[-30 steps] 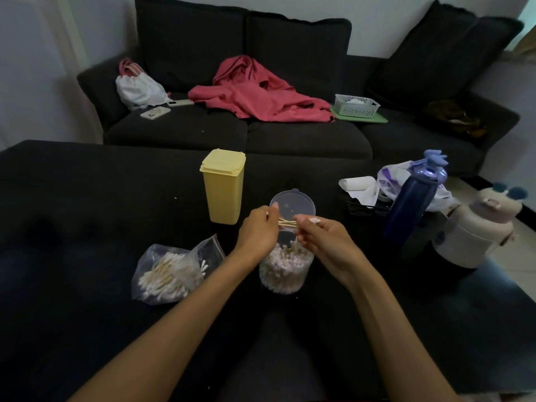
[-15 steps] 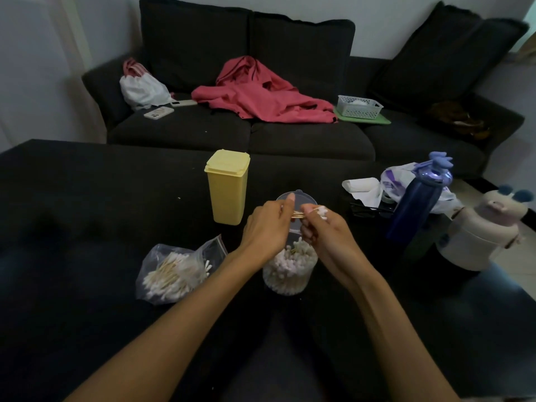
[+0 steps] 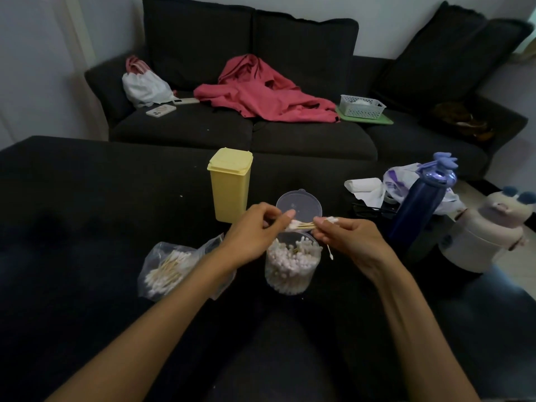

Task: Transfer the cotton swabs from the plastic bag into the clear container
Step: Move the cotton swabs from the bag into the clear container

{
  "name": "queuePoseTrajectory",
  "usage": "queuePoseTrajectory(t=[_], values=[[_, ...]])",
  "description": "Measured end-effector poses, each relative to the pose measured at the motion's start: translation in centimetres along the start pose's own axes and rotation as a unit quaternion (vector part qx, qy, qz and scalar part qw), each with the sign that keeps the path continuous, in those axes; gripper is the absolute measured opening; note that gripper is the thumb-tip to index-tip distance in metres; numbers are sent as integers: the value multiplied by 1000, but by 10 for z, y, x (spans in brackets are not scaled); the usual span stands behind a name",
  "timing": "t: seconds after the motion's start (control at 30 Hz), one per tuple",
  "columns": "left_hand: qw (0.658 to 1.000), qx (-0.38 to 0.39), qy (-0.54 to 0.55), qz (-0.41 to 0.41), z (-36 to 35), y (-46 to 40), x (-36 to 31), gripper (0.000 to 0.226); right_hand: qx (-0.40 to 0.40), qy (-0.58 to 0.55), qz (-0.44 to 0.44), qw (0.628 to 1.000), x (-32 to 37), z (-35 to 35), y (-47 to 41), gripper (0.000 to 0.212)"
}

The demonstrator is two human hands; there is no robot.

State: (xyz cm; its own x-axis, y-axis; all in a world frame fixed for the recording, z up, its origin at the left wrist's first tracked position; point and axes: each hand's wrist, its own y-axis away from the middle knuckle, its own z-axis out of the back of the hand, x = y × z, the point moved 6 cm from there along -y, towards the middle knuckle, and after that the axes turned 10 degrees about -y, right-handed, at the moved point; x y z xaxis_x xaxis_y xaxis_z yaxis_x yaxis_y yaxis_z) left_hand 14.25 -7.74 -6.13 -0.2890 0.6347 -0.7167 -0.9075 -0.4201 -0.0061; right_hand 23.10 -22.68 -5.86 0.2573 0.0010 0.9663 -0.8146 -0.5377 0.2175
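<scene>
At far left on the dark table (image 3: 87, 184), the plastic bag (image 3: 174, 266) is left lying on its side, mouth open toward the middle, one heap of cotton swabs (image 3: 166, 269) inside, too many to count. Above the clear container (image 3: 291, 262), one small bundle (image 3: 301, 226) is pinched at each end, by the left hand (image 3: 255, 236) and the right hand (image 3: 352, 242), probably so the sticks can be squared before being dropped in. One stray swab (image 3: 330, 252) hangs under the right hand. One lid (image 3: 298, 206) is parked behind, one yellow box (image 3: 230, 188) beside it.
</scene>
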Motion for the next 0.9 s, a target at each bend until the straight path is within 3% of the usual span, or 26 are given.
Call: queuePoseTrajectory(t=[0.1, 0.17, 0.2, 0.37, 0.53, 0.63, 0.8, 0.83, 0.9], values=[[981, 162, -79, 75, -10, 4, 18, 111, -28, -13, 11, 999, 12, 13, 0, 14], [965, 237, -84, 81, -26, 6, 21, 120, -23, -14, 12, 1000, 15, 13, -1, 16], [965, 239, -71, 77, -33, 5, 20, 119, -19, -7, 12, 1000, 16, 12, -1, 16], [988, 122, -94, 16, -35, 2, 16, 94, -12, 69, 19, 997, 13, 15, 3, 17], [991, 22, -99, -89, -20, 21, 6, 85, 23, 200, 183, 962, 26, 13, 17, 12], [991, 11, -74, -112, -14, 29, 2, 83, 40, 283, 296, 911, 35, -4, 28, 13], [989, -6, -80, -121, -9, 38, -3, 84, 41, 484, 429, 762, 32, -28, 36, 16], [989, -18, -84, -121, -7, 39, -4, 85, 32, 503, 433, 747, 29, -29, 36, 17], [988, -40, -89, -119, -3, 41, -5, 86, 2, 499, 429, 753, 26, -28, 38, 17]])
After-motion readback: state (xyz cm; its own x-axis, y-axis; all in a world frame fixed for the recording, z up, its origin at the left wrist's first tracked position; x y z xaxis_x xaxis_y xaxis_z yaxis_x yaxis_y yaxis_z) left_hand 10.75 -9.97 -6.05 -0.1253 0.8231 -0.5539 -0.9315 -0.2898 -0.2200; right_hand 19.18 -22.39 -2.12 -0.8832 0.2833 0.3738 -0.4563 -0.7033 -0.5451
